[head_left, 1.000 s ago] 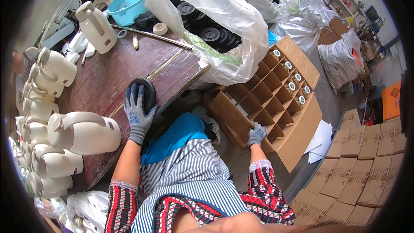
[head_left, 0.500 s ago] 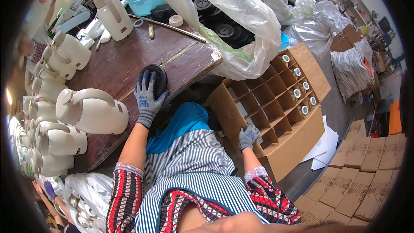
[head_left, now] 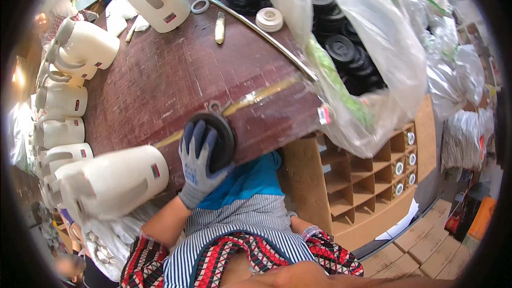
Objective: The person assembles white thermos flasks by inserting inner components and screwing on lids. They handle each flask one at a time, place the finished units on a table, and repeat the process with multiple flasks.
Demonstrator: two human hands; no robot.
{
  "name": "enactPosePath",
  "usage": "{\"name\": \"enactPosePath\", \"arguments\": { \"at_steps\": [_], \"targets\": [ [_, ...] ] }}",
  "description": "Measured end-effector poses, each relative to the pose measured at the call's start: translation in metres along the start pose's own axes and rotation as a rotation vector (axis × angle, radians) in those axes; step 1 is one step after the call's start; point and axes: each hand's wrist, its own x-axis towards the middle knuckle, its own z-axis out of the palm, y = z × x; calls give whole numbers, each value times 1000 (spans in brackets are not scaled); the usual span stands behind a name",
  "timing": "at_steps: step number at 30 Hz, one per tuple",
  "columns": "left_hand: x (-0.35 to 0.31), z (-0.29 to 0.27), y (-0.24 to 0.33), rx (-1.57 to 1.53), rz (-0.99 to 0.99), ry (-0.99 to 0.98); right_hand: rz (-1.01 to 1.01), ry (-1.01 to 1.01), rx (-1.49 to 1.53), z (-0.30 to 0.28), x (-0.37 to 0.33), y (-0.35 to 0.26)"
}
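My left hand point(head_left: 199, 166), in a grey and blue work glove, grips a black round disc-shaped part point(head_left: 223, 141) at the table's near edge, its fingers over the left side of the disc. A small pale loop point(head_left: 215, 105) shows just beyond the disc. Left of that hand, a cream thermos jug point(head_left: 125, 178) lies on its side with its handle to the left. Of my right hand point(head_left: 290, 215) only a sliver of grey glove shows beside the apron, near the carton point(head_left: 312, 186); its fingers are hidden.
More cream jugs point(head_left: 88, 48) line the left of the dark red table point(head_left: 144, 82). A metal rod point(head_left: 256, 34), a white cap point(head_left: 269, 20) and a plastic bag point(head_left: 397, 69) of black round parts are at the back. The divided carton holds several silver-topped items point(head_left: 399, 168) at right.
The view has shifted toward the table. My left hand stays on the black disc. My right hand has left the carton's divider edge and is now mostly hidden beside the apron.
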Motion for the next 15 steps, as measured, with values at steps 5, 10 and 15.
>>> {"name": "enactPosePath", "arguments": {
  "at_steps": [5,10,15],
  "targets": [
    [2,1,0,40,-19,-83,121,-81,120,-30,-8,-37],
    [-2,5,1,40,-67,-99,170,-145,270,-82,-15,-56],
    [12,5,-1,28,-15,27,167,-261,515,-109,-6,-54]
  ]
}}
